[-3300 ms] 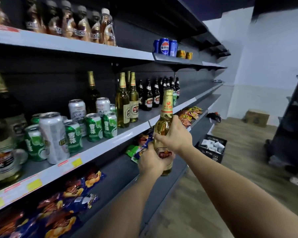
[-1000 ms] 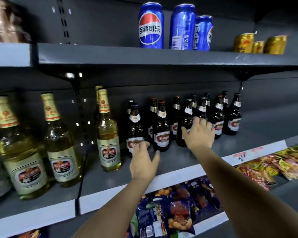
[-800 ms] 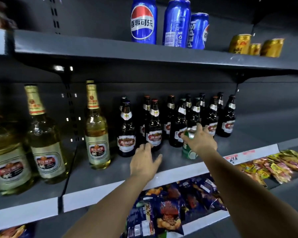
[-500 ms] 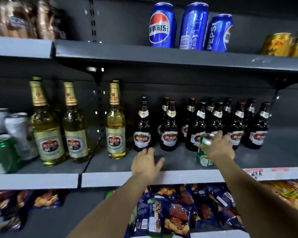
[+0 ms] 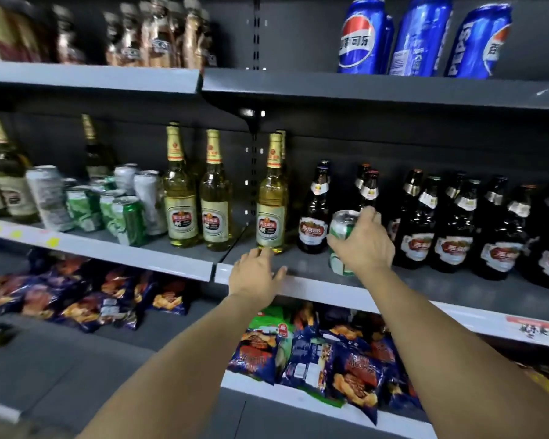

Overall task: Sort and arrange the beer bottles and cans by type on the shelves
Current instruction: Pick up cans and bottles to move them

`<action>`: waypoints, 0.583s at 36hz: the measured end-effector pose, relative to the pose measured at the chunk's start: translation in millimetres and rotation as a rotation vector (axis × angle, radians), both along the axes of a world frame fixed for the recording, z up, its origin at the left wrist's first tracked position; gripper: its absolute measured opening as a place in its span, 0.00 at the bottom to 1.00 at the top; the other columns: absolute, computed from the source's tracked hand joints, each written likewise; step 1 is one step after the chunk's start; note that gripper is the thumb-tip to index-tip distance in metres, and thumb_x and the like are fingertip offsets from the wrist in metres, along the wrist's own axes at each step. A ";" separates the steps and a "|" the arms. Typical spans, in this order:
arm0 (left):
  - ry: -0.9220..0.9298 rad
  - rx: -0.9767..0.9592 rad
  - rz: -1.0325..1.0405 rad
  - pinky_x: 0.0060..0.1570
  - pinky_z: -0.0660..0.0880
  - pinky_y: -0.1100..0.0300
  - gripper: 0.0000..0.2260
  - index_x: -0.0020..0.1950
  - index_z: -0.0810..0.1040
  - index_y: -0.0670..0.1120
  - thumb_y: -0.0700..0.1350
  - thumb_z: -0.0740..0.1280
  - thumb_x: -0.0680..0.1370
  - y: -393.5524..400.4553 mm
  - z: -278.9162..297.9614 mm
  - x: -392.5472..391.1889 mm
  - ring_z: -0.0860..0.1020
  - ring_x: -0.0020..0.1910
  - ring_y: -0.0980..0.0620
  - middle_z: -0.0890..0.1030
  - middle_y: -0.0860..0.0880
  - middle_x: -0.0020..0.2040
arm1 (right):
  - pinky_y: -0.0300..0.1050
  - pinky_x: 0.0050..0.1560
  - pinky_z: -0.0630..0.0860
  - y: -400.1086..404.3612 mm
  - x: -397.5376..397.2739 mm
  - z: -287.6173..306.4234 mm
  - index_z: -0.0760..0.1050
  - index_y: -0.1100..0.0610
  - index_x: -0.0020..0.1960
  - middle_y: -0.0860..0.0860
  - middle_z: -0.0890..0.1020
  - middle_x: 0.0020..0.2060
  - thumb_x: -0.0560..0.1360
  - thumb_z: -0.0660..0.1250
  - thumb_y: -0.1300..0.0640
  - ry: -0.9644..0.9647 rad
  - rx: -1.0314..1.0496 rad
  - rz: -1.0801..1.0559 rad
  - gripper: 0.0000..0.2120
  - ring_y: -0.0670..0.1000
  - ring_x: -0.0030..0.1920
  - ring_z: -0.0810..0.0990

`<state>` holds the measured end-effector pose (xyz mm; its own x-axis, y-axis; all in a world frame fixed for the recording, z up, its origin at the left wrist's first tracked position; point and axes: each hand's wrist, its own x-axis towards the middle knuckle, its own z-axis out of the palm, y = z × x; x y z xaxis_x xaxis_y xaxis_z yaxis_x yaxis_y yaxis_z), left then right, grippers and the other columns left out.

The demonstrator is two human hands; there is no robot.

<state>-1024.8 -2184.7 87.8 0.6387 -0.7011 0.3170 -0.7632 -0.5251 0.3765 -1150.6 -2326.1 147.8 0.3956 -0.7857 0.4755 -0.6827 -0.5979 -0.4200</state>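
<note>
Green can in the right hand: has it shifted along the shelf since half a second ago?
Yes. The green can, gripped by the right hand, has moved left past the dark bottles and now sits beside the leftmost one.

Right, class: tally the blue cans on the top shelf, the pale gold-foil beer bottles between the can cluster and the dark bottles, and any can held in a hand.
blue cans: 3
pale gold-foil bottles: 4 (one mostly hidden behind another)
green can gripped by the right hand: 1
Total: 8
</note>
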 end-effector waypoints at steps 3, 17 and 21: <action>-0.001 0.028 0.055 0.63 0.67 0.51 0.21 0.71 0.66 0.46 0.56 0.60 0.81 28.6 0.0 18.8 0.69 0.66 0.44 0.72 0.45 0.66 | 0.46 0.39 0.67 38.8 36.1 -3.1 0.62 0.58 0.60 0.56 0.72 0.57 0.69 0.73 0.42 0.006 0.006 0.116 0.31 0.60 0.55 0.77; -0.036 0.183 0.391 0.57 0.69 0.52 0.18 0.65 0.70 0.46 0.55 0.60 0.80 242.9 -11.8 169.4 0.71 0.63 0.43 0.73 0.45 0.62 | 0.47 0.43 0.68 230.5 231.4 -51.5 0.56 0.55 0.71 0.57 0.71 0.65 0.72 0.70 0.42 0.176 0.098 0.526 0.37 0.60 0.59 0.77; -0.034 0.243 0.457 0.59 0.68 0.51 0.20 0.68 0.68 0.46 0.55 0.60 0.80 312.1 -20.8 217.0 0.70 0.64 0.43 0.72 0.45 0.64 | 0.49 0.49 0.71 284.9 290.5 -58.4 0.56 0.54 0.74 0.55 0.67 0.68 0.73 0.69 0.42 0.233 0.094 0.610 0.37 0.59 0.62 0.74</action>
